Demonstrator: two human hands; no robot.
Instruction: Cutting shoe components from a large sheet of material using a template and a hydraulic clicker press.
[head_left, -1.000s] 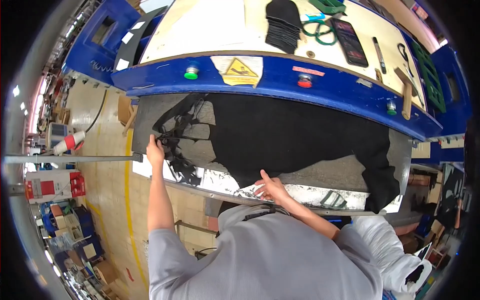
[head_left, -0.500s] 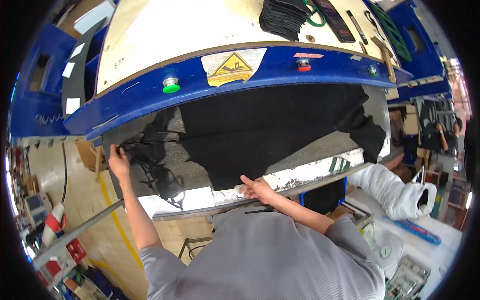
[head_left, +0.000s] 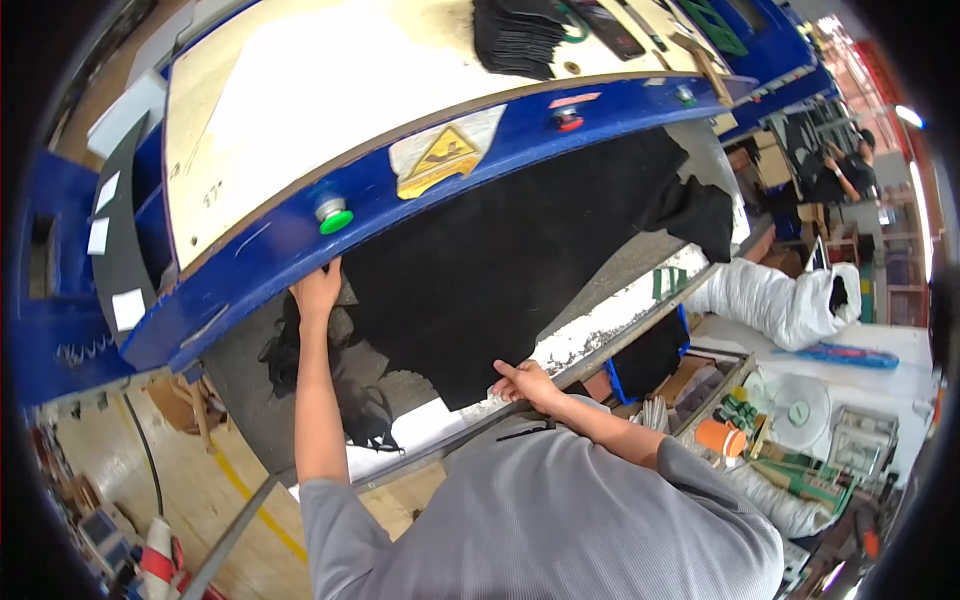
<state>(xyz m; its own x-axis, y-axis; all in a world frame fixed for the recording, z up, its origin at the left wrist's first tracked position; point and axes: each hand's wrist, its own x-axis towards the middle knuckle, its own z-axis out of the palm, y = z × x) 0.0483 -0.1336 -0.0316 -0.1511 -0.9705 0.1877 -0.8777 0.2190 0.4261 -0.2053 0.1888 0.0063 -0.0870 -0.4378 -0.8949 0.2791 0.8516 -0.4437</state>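
A large black sheet of leather-like or fabric material (head_left: 480, 270) lies across the grey work surface (head_left: 245, 400), running in beneath a blue machine beam (head_left: 265, 235). My left hand (head_left: 318, 290) reaches to the beam's lower edge, at the sheet's upper left side. Its fingertips are partly hidden there, so its grip is unclear. Beside that wrist sits a crumpled heap of black scraps (head_left: 283, 350), and thin cut-out remnants (head_left: 368, 412) trail toward the near edge. At the sheet's near edge my right hand (head_left: 530, 385) has its thumb apart from loosely curled fingers, with nothing visible in them.
Green (head_left: 335, 218) and red (head_left: 568, 118) buttons stick out of the beam. On the pale top lie a stack of black pieces (head_left: 515, 35) and a hammer (head_left: 705, 65). A white wrapped roll (head_left: 770, 300) rests to the right. Another person (head_left: 850, 165) is far right.
My left hand has left the black scraps at the far left and moved right and forward to the beam. The scraps now lie bunched up. My right hand stays by the near edge; the view has turned.
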